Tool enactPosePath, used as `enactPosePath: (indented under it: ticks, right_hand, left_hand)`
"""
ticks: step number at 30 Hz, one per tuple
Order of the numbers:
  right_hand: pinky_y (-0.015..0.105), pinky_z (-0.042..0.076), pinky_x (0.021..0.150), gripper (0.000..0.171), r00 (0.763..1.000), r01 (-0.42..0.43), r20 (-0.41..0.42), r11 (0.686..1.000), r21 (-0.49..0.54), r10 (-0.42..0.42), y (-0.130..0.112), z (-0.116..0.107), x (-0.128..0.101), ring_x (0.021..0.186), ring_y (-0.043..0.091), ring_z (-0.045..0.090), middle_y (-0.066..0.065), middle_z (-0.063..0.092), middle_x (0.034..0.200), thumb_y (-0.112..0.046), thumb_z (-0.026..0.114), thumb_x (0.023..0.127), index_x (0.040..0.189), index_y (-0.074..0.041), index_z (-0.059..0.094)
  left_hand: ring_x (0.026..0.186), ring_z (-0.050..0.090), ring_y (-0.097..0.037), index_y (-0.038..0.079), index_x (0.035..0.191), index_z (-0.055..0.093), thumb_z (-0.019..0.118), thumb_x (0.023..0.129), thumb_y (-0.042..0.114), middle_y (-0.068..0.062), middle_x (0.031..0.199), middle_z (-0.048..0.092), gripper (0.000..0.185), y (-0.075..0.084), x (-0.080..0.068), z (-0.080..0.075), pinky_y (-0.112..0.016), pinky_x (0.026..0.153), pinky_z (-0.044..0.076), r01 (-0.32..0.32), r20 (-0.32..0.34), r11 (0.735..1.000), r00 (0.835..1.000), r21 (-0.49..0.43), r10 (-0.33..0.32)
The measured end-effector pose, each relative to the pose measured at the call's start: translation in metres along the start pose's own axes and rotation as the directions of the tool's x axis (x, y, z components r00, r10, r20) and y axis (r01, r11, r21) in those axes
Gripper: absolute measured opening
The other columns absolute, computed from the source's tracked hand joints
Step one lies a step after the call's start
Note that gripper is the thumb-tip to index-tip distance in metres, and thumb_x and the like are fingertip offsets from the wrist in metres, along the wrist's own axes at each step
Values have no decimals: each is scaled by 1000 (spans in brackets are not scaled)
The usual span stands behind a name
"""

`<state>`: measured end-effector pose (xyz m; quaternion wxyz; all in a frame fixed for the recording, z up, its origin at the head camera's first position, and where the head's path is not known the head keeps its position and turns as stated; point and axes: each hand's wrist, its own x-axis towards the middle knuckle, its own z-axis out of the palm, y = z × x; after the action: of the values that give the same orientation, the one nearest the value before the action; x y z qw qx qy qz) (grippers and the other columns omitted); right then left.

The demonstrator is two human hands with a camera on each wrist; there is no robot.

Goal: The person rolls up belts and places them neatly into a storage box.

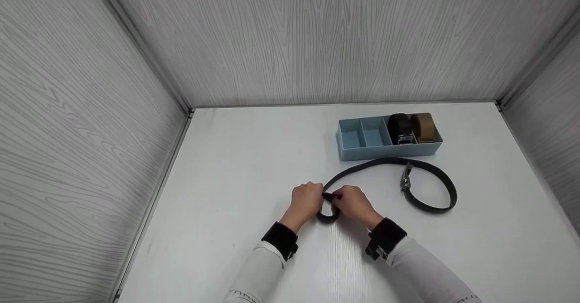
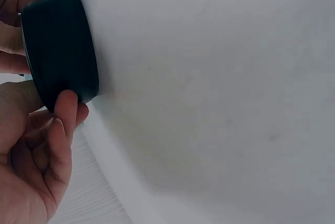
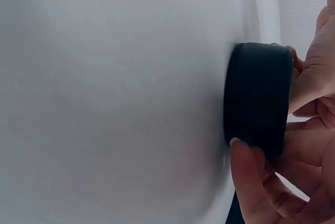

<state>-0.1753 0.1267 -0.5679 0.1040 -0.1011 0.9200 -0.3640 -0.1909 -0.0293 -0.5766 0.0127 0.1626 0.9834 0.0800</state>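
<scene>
A black belt (image 1: 389,163) lies on the white table (image 1: 235,185), its free length curving right to a metal buckle (image 1: 406,180). Its near end is wound into a small roll (image 1: 328,213), which both hands grip. My left hand (image 1: 307,200) holds the roll's left side, and in the left wrist view its fingers (image 2: 65,116) curl round the black roll (image 2: 60,46). My right hand (image 1: 353,205) grips the right side; the right wrist view shows its fingers (image 3: 246,171) wrapped on the roll (image 3: 257,98).
A light blue divided tray (image 1: 362,151) stands behind the belt, holding a rolled black belt (image 1: 400,128) and a rolled tan belt (image 1: 424,126); its two left compartments are bare. Grey wood-grain walls enclose the table on three sides.
</scene>
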Motion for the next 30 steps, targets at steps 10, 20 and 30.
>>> enactPosePath:
  ticks: [10,20,30]
  right_hand:
    - [29,44,55,9,998,-54,-30,998,-24,54,1,-4,-10,57,13,55,-2,64,65,-2,68,84,80,-4,76]
    - [31,42,54,17,998,-11,-65,995,-95,4,1,1,-6,56,12,51,-5,61,63,-1,66,84,75,-10,77]
    - [39,46,54,22,986,-6,-164,981,-196,-27,0,-7,-15,56,18,54,1,59,62,-11,72,84,64,-10,63]
  left_hand:
    - [69,66,-25,10,79,71,68,85,9,-7,76,69,7,8,-4,-5,-38,57,51,-1,39,998,999,60,-2]
    - [68,65,-25,8,83,66,73,87,30,-7,76,67,23,5,-1,-4,-37,55,50,-80,45,995,996,54,77]
    - [62,65,-24,11,75,71,67,89,21,-6,70,68,17,9,2,3,-38,51,49,-88,-38,989,995,115,93]
